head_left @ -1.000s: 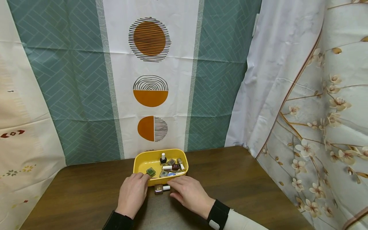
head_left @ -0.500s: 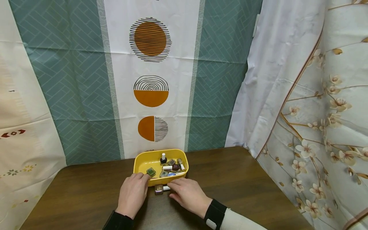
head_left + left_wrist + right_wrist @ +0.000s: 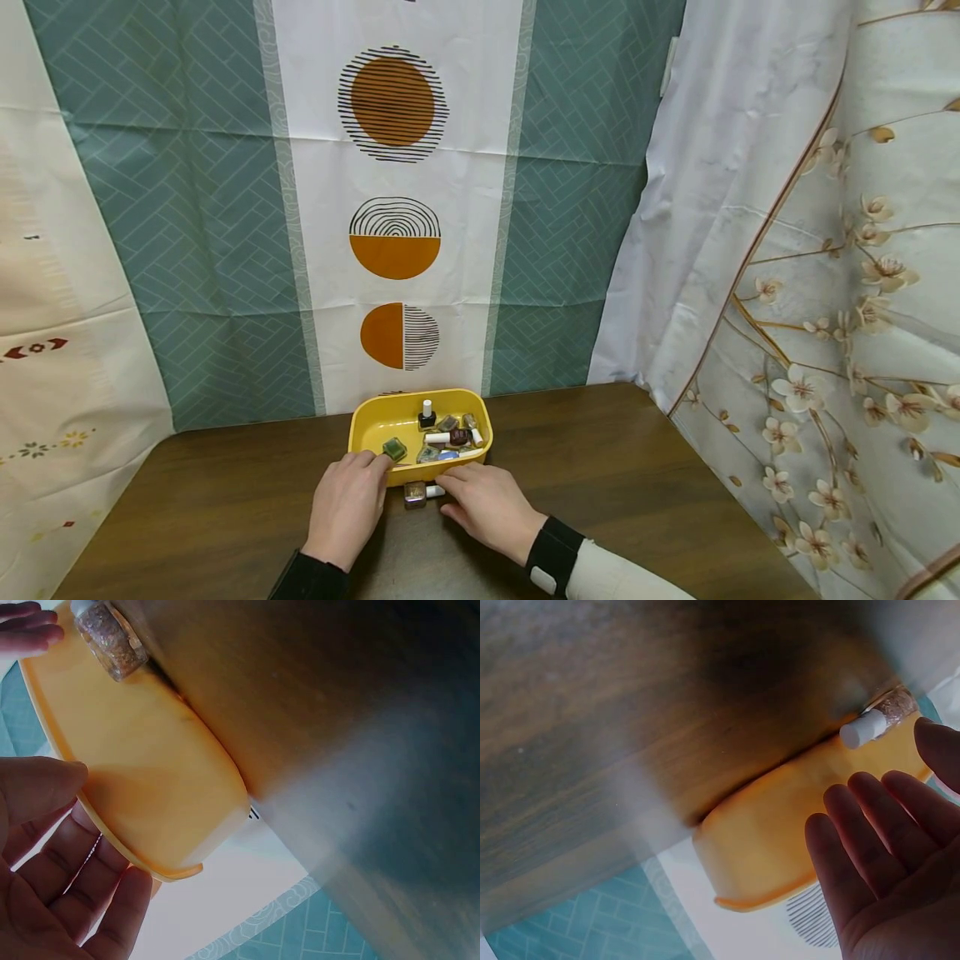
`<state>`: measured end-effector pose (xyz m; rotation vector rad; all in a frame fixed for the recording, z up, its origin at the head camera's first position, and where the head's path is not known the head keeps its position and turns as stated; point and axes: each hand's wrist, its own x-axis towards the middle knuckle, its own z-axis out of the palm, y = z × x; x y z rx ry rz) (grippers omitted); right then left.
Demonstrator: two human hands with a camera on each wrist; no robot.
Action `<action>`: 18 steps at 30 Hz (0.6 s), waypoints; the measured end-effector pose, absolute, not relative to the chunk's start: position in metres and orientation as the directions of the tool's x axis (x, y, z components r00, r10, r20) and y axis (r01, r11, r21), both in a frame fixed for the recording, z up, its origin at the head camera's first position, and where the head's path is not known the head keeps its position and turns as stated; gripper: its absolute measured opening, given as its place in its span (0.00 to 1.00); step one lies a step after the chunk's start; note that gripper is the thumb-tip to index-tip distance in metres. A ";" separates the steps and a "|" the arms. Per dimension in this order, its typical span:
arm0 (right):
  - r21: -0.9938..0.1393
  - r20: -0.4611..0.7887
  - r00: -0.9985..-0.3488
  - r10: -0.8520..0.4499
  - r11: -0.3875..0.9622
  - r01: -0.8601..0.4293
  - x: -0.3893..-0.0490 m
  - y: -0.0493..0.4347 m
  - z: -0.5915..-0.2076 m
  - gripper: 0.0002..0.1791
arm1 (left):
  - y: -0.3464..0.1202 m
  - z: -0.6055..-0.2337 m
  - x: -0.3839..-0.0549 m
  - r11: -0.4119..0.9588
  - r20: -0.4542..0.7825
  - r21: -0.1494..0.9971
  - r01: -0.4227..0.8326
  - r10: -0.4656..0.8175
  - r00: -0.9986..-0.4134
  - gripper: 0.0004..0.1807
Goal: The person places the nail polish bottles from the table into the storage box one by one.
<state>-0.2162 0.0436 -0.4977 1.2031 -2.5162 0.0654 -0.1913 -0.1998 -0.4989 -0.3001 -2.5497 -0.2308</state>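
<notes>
A yellow tray (image 3: 408, 475) stands on the table, with several small nail polish bottles in it. My left hand (image 3: 347, 510) holds its near left rim; the left wrist view has the thumb (image 3: 52, 784) against the edge and the fingers around the corner. A brown glitter nail polish bottle (image 3: 415, 495) lies outside, along the tray's front wall, its white cap (image 3: 862, 729) pointing right. Beside that cap is my right hand (image 3: 491, 510), fingers extended near the front right rim and gripping nothing. Whether it touches the tray is unclear.
Inside the tray, a green bottle (image 3: 394, 450) lies at the left, a black bottle (image 3: 427, 419) stands upright at the back, and a dark red bottle (image 3: 458, 437) lies at the right. Patterned curtains (image 3: 570, 250) hang behind the brown table (image 3: 600, 475).
My right hand and wrist have shifted slightly left. The left hand, the tray and the bottles stay where they were.
</notes>
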 end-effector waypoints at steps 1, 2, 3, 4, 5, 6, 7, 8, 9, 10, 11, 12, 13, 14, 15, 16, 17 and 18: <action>0.107 0.325 -0.582 -0.746 0.640 -0.761 -0.217 0.043 -0.498 0.18 | -0.200 -0.499 -0.191 0.961 0.543 0.103 0.257 0.162 -0.824 0.08; 0.105 0.318 -0.587 -0.745 0.643 -0.759 -0.217 0.042 -0.498 0.18 | -0.200 -0.499 -0.191 0.961 0.538 0.105 0.254 0.160 -0.828 0.08; 0.103 0.311 -0.592 -0.743 0.645 -0.757 -0.218 0.041 -0.498 0.18 | -0.200 -0.499 -0.192 0.962 0.533 0.107 0.251 0.158 -0.831 0.08; 0.100 0.304 -0.597 -0.742 0.648 -0.755 -0.219 0.041 -0.498 0.18 | -0.200 -0.498 -0.192 0.963 0.528 0.109 0.248 0.155 -0.835 0.08; 0.098 0.298 -0.602 -0.741 0.651 -0.753 -0.219 0.040 -0.498 0.17 | -0.200 -0.498 -0.192 0.963 0.522 0.111 0.245 0.153 -0.839 0.08; 0.096 0.293 -0.605 -0.740 0.653 -0.752 -0.220 0.039 -0.498 0.17 | -0.200 -0.498 -0.191 0.963 0.516 0.114 0.243 0.152 -0.843 0.08; 0.095 0.288 -0.608 -0.740 0.654 -0.751 -0.220 0.039 -0.499 0.17 | -0.200 -0.498 -0.191 0.964 0.511 0.117 0.240 0.149 -0.847 0.08; 0.096 0.286 -0.610 -0.739 0.655 -0.749 -0.221 0.038 -0.499 0.17 | -0.200 -0.497 -0.191 0.964 0.505 0.120 0.239 0.148 -0.850 0.08; 0.099 0.286 -0.610 -0.739 0.655 -0.749 -0.221 0.037 -0.499 0.17 | -0.200 -0.497 -0.191 0.964 0.501 0.123 0.238 0.147 -0.853 0.08; 0.103 0.286 -0.608 -0.740 0.655 -0.749 -0.221 0.037 -0.500 0.16 | -0.200 -0.497 -0.191 0.964 0.497 0.124 0.236 0.146 -0.856 0.08; 0.107 0.289 -0.606 -0.741 0.654 -0.749 -0.222 0.036 -0.500 0.16 | -0.200 -0.497 -0.191 0.964 0.494 0.125 0.236 0.145 -0.857 0.08; 0.114 0.294 -0.602 -0.742 0.653 -0.749 -0.222 0.036 -0.500 0.16 | -0.200 -0.497 -0.191 0.964 0.493 0.126 0.236 0.146 -0.858 0.08; 0.121 0.299 -0.598 -0.744 0.651 -0.749 -0.222 0.035 -0.501 0.16 | -0.200 -0.497 -0.191 0.964 0.493 0.126 0.236 0.146 -0.858 0.08; 0.130 0.303 -0.595 -0.745 0.651 -0.748 -0.222 0.035 -0.501 0.15 | -0.200 -0.497 -0.191 0.964 0.494 0.125 0.237 0.146 -0.857 0.08; 0.139 0.306 -0.593 -0.745 0.651 -0.747 -0.223 0.034 -0.501 0.14 | -0.200 -0.497 -0.191 0.964 0.494 0.124 0.237 0.147 -0.857 0.07; 0.145 0.306 -0.593 -0.745 0.652 -0.744 -0.223 0.034 -0.501 0.14 | -0.200 -0.497 -0.191 0.964 0.495 0.123 0.237 0.148 -0.856 0.07; 0.150 0.303 -0.597 -0.743 0.656 -0.740 -0.224 0.034 -0.502 0.13 | -0.200 -0.497 -0.191 0.963 0.497 0.123 0.238 0.148 -0.855 0.07; 0.152 0.297 -0.602 -0.741 0.659 -0.736 -0.224 0.033 -0.502 0.13 | -0.200 -0.497 -0.191 0.963 0.497 0.122 0.238 0.148 -0.855 0.07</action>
